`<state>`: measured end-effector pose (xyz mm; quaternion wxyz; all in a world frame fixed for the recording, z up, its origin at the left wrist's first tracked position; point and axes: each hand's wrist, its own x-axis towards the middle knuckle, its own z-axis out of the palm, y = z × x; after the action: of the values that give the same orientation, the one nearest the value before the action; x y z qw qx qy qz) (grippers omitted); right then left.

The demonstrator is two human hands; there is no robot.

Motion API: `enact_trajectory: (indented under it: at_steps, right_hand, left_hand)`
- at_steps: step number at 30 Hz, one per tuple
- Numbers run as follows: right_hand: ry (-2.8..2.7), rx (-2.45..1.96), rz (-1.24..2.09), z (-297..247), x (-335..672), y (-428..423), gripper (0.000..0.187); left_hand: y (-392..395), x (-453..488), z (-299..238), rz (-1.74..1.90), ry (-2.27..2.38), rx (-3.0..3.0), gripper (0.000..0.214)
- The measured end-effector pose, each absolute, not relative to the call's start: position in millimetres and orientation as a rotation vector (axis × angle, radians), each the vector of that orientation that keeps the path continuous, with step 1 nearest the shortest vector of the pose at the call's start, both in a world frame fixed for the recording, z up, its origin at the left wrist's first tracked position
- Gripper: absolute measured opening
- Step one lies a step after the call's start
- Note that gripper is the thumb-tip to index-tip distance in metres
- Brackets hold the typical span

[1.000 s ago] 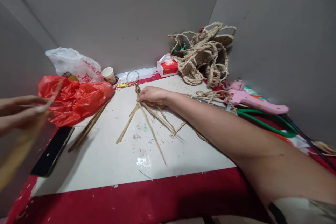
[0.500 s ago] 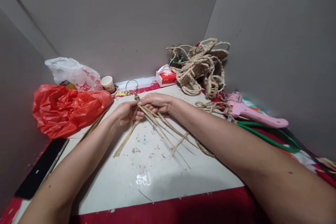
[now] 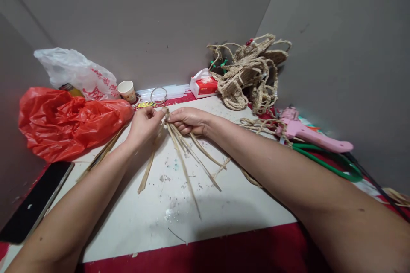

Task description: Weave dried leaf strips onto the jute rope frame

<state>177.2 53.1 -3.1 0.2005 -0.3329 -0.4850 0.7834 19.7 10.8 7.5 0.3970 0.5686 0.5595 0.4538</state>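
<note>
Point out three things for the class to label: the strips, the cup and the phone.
Strips point(image 3: 146, 175): head view, lower part of the leftmost strip.
Cup point(image 3: 127, 94): head view, outer wall.
Phone point(image 3: 38, 201): head view, dark face.

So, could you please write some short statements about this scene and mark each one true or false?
1. The right hand grips a bundle of dry tan plant strips. True.
2. The left hand rests on the flat black phone. False: it is at the bundle's upper end.
3. The white paper cup lies on its side. False: it stands upright.
4. The red-and-white tissue packet is beside the heap of braided tan cord. True.
5. The pink long-handled tool lies left of the crumpled red plastic bag. False: it lies to the right.
</note>
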Motion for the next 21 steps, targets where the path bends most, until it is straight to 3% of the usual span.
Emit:
enact_trajectory:
  at_steps: [5,10,21]
  right_hand:
    - [-1.4,-0.956,2.123,-3.2,177.4,52.5,0.022]
    - [-1.435,-1.018,2.134,0.3,181.2,53.2,0.02]
    - [-1.432,-0.947,2.279,-4.8,185.6,56.8,0.011]
  left_hand:
    - [2.5,21.6,12.5,0.882,1.276,1.262,0.029]
    - [13.5,6.7,14.4,0.746,1.177,1.03,0.017]
    - [27.7,-13.3,5.1,0.847,1.05,1.053,0.009]
